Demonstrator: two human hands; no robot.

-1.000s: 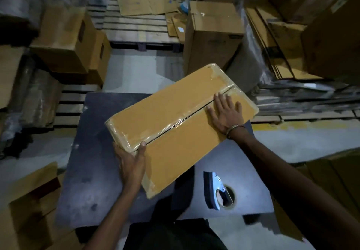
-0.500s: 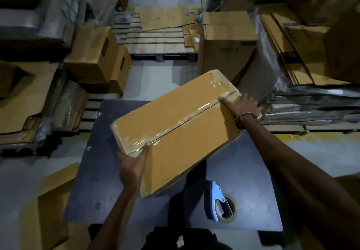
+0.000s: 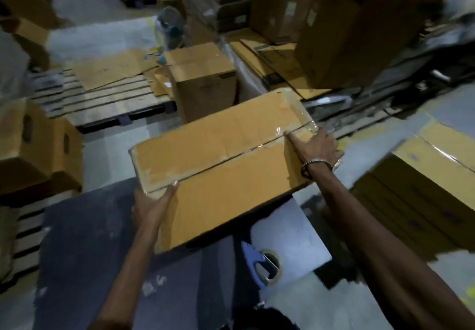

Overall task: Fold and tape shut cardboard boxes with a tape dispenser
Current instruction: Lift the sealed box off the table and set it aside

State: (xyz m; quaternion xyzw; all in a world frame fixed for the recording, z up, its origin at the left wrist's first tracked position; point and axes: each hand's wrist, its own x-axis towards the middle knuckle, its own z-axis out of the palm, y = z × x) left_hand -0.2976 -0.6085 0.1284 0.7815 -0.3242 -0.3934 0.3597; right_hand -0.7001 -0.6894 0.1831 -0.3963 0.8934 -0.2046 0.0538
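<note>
The cardboard box (image 3: 226, 160) is held above the far part of the dark bench (image 3: 84, 252), its broad top face turned up and tilted, its far right corner reaching past the bench edge. Its two flaps meet in a centre seam covered with clear tape, and glossy tape also wraps the short ends (most clearly at the far right end). The left hand (image 3: 151, 207) grips the near left end, thumb laid up on the top face by the seam and fingers hidden under the box. The right hand (image 3: 317, 146) clasps the far right end, index finger stretched along the seam and the other fingers curled over the edge; a metal bracelet (image 3: 317, 164) sits on that wrist. The tape dispenser (image 3: 261, 265), blue-handled with its roll of tape, lies on the bench near the person, just below the box and untouched. Beyond stand a wooden pallet (image 3: 102, 101) carrying flattened cardboard, an upright closed carton (image 3: 203, 83), and a taped box (image 3: 434, 175) on a stack at right.
</note>
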